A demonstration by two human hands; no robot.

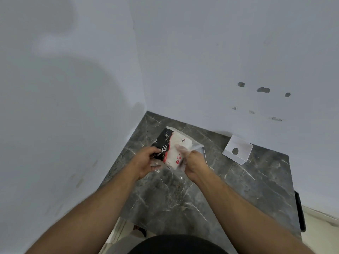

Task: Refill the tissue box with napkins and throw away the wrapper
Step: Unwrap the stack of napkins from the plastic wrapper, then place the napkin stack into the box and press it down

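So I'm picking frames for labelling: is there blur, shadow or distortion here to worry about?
Head view: motion blur smears the right hand and the clear wrapper on the napkin pack; the left hand is sharper. A broad soft shadow covers the left wall. Wide-angle bending curves the wall corner.

Dark marble tabletop [247,195] fills wall corner; pale wall [220,61] behind it, chipped spots [263,90] above tabletop's right side.
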